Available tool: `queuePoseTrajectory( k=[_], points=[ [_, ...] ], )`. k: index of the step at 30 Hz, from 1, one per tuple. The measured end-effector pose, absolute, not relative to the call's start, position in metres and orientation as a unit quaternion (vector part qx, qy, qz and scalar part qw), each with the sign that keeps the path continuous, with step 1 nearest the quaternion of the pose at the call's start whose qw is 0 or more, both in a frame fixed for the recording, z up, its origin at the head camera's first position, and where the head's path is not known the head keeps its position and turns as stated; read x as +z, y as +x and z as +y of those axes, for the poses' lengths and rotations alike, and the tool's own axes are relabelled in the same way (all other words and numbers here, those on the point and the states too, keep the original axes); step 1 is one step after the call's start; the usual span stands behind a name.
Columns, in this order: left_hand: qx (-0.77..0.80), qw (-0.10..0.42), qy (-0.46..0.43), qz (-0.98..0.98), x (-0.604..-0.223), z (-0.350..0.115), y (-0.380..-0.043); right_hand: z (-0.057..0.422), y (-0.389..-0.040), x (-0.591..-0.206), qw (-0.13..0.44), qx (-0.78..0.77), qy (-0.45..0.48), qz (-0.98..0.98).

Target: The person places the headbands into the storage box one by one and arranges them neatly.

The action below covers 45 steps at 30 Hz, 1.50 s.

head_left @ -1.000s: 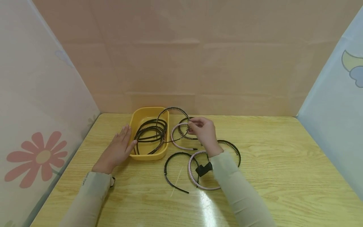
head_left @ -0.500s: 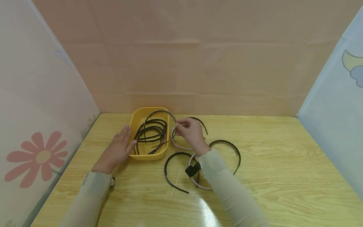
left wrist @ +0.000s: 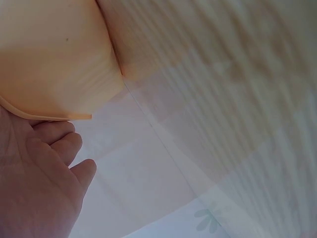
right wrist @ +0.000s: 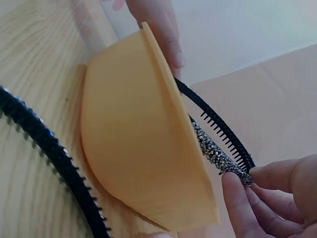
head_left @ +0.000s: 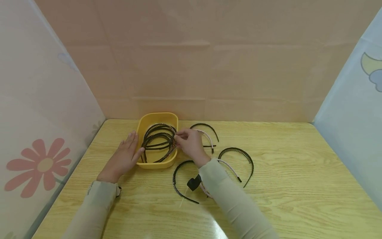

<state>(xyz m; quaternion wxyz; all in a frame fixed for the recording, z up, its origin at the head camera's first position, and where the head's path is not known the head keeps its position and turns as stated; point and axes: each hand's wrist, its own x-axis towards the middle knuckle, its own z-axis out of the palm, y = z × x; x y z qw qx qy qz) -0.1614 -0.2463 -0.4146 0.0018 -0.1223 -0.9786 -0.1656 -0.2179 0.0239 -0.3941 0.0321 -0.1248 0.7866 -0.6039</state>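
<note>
A yellow plastic basket [head_left: 158,165] stands near the table's back edge, with several black toothed headbands [head_left: 156,135] piled inside. Along its left rim rests my left hand [head_left: 123,157], fingers extended; the left wrist view shows its fingers [left wrist: 64,141] just under the rim. My right hand [head_left: 192,146] is at the right rim, pinching a headband covered in glittering stones [right wrist: 216,152] between thumb and fingers. Part of that headband is hidden behind the basket wall in the right wrist view, where another black headband [right wrist: 213,116] shows close beside it.
Right of the basket lie a black headband [head_left: 210,126] and a pink one [head_left: 208,135]. Nearer me are a black headband [head_left: 251,162], a pink headband [head_left: 231,167] partly under my right sleeve, and a dark headband [head_left: 174,182]. A papered wall [head_left: 191,66] closes the back.
My right hand has moved left to the basket, lowering the pinched headband from above the right rim onto the pile inside. My left hand has stayed at the left rim.
</note>
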Motion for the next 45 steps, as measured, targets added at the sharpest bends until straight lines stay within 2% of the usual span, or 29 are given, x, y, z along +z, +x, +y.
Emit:
queuePoseTrajectory(
  k=[16, 24, 45],
  points=[
    [-0.162, 0.002, -0.126, -0.979, -0.412, -0.246, -0.162, 0.008, -0.208, -0.394, 0.038, -0.577, -0.153, 0.802],
    [-0.165, -0.003, -0.124, -0.978, -0.412, -0.247, -0.162, 0.006, -0.206, -0.393, 0.0, -0.495, -0.191, 0.848],
    [-0.168, -0.005, -0.127, -0.978, -0.412, -0.248, -0.163, 0.034, -0.201, -0.386, -0.042, -0.504, -0.211, 0.836]
  ],
)
